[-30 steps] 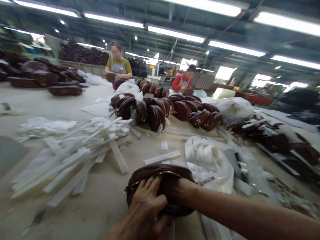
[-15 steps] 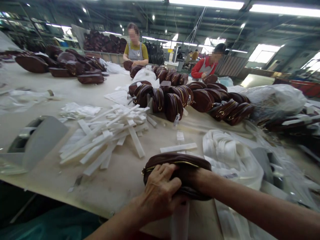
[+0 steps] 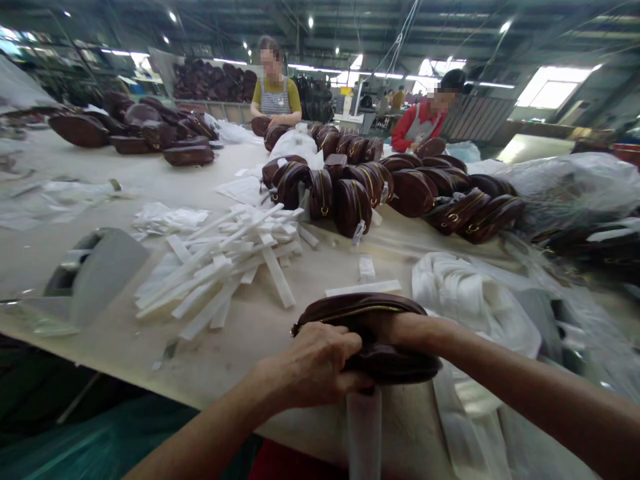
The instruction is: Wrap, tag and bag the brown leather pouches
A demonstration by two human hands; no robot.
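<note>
A dark brown bag (image 3: 360, 305) with a gold zipper lies at the table's front edge, its zipper open. My left hand (image 3: 327, 357) grips the near left side of the opening, fingers curled over the edge. Through the opening, my right hand (image 3: 407, 330) reaches inside the bag, so its fingers are hidden. A translucent white strip (image 3: 364, 433) hangs below the bag. Just beyond the bag lie a flat white strip (image 3: 363, 288) and a small white packet (image 3: 367, 268).
White strips (image 3: 225, 267) are heaped left of the bag, with a grey dispenser (image 3: 95, 273) farther left. A white roll of material (image 3: 455, 300) sits at the right. Brown bags (image 3: 350, 203) stand in rows beyond. Two people (image 3: 275, 100) work across the table (image 3: 165, 380).
The view has shifted slightly. The bag has tilted, with its near right side lower and swung outward. My left hand has turned flatter along its edge.
</note>
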